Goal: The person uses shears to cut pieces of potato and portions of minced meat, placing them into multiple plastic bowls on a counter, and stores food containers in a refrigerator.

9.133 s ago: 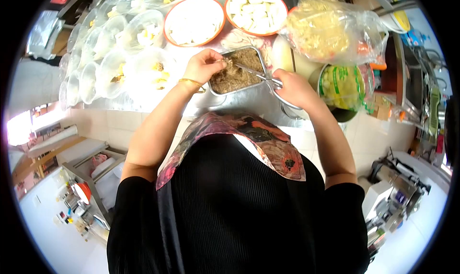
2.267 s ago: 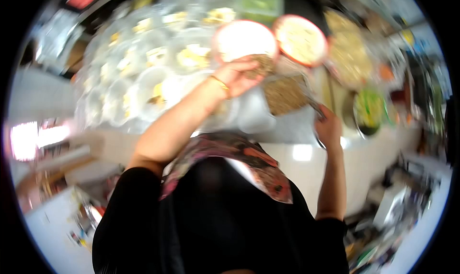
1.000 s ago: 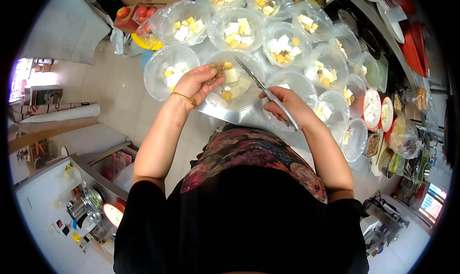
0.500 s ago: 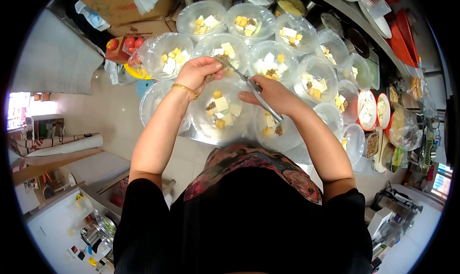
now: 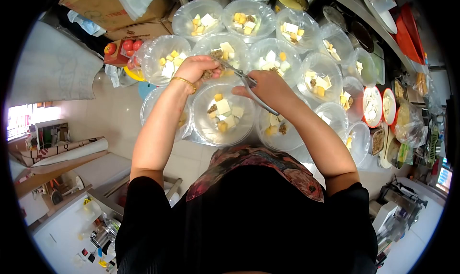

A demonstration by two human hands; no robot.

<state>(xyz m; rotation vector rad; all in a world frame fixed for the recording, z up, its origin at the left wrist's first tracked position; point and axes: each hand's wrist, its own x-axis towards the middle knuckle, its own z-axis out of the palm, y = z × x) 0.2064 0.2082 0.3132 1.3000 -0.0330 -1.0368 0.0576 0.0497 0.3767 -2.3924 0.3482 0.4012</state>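
Observation:
Brownish, crumbly food [image 5: 208,74] is pinched in my left hand [image 5: 195,69], above the bowls. My right hand [image 5: 270,88] is closed around the handles of metal scissors [image 5: 261,100], whose blades point left toward the food at my left fingertips. Below my hands a plastic-lined bowl [image 5: 239,130] holds white blocks, yellow pieces and a brown clump [image 5: 212,108]. Behind it another lined bowl [image 5: 201,43] is partly covered by my left hand. To the right, a bowl [image 5: 264,137] with yellow and brown pieces sits under my right forearm.
Several more lined bowls [image 5: 306,63] with similar pieces crowd the metal table. Red-rimmed bowls [image 5: 366,118] of white pieces stand at the right. Pots [image 5: 291,0] line the back. Cardboard boxes [image 5: 103,8] and a box of red fruit [image 5: 115,58] are at the left.
The view has shifted slightly. Both hands stay nearly in place, with the scissors' blades still at the brown food. My right hand has turned a little.

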